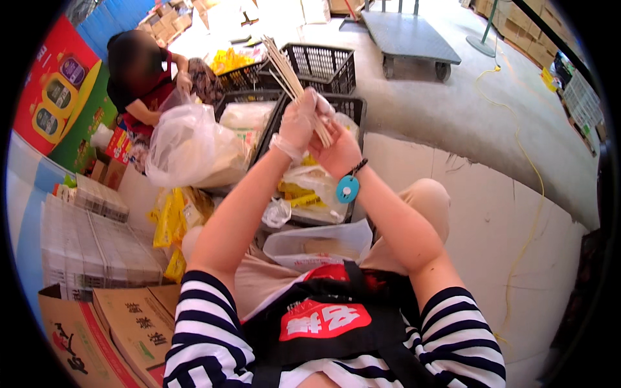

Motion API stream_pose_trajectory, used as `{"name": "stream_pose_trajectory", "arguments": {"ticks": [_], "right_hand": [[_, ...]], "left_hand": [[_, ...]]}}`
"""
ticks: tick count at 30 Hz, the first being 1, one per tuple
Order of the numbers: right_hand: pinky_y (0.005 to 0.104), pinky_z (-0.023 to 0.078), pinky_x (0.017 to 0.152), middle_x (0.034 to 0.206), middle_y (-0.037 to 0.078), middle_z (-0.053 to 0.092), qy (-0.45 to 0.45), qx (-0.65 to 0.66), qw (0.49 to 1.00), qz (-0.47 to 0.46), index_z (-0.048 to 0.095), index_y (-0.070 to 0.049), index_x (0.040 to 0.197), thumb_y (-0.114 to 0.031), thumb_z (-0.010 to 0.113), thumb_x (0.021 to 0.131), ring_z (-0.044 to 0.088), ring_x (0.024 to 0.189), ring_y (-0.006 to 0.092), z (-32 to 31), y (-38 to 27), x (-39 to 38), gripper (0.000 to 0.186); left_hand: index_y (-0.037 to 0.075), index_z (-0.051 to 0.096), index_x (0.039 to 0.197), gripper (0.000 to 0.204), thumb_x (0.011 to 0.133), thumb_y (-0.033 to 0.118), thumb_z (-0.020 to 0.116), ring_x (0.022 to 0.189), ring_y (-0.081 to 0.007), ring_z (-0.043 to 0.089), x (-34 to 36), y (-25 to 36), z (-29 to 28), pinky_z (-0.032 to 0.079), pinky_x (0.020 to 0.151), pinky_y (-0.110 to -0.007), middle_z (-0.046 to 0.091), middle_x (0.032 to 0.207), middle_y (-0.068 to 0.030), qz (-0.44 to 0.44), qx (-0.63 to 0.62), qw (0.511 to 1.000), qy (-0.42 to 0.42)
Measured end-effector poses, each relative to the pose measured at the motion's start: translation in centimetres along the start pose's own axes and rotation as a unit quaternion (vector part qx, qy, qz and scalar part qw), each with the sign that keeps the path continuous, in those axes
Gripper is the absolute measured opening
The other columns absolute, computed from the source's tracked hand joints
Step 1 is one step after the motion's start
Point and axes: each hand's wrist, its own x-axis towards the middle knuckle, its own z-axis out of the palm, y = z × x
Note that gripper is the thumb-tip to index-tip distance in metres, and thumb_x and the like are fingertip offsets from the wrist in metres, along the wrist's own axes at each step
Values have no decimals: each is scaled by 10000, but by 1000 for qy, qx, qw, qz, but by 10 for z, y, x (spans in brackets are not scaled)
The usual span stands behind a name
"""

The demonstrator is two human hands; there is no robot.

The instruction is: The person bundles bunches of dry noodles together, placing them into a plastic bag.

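Clasped in the clear-gloved left hand [297, 125] and the right hand [341, 152], thin beige wooden sticks [284, 72] point toward eleven o'clock.

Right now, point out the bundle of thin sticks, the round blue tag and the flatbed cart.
Bundle of thin sticks [283, 69]: head view, on the exposed upper lengths.
Round blue tag [347, 188]: head view, near its middle.
Flatbed cart [411, 37]: head view, on the middle of its deck.

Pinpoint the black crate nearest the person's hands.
The front-right crate: the left hand and right hand are over it with the sticks. The other black crates sit to its left or behind.
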Motion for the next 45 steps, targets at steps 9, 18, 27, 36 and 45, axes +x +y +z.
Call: {"name": "stream_pose_trajectory", "arguments": {"ticks": [9, 18, 27, 36, 45], "right_hand": [[240, 459, 682, 826, 36, 577, -108, -503, 855, -62, 528, -36, 989, -320, 374, 979, 559, 730, 110, -2, 5, -31, 324], [255, 388, 545, 677, -16, 433, -78, -725, 677, 104, 496, -59, 912, -256, 377, 979, 415, 586, 111, -7, -24, -117, 239], [474, 483, 670, 776, 217, 628, -189, -910, 175, 326, 534, -42, 926, -209, 450, 871, 615, 753, 389, -16, 0, -156, 195], [410, 495, 801, 947, 209, 648, -185, -883, 117, 415, 550, -1, 1102, -222, 513, 842, 629, 909, 351, -161, 150, -113, 343], [424, 444, 901, 1138, 158, 594, -229, -865, 64, 442, 532, -74, 1191, -373, 490, 863, 567, 1046, 341, -175, 127, -126, 445]], "left_hand": [[66, 504, 794, 506, 948, 507, 311, 550, -180, 533, -47, -10, -30, 472, 455, -303, 622, 1046, -126, -160, 112, 981, -20], [66, 547, 1139, 303, 891, 241, 551, 918, -176, 587, -133, -36, -69, 491, 778, -324, 585, 1063, -60, -26, 369, 917, -147], [50, 668, 906, 230, 764, 227, 633, 842, -266, 655, -258, -73, -83, 517, 712, -367, 670, 880, -132, -224, 693, 514, -452], [94, 709, 869, 180, 751, 153, 588, 826, -220, 674, -279, -66, -76, 521, 640, -324, 693, 850, -77, -229, 669, 479, -519], [108, 719, 791, 175, 745, 144, 553, 757, -232, 676, -287, -67, -73, 527, 619, -358, 691, 793, -91, -169, 656, 532, -508]]}}
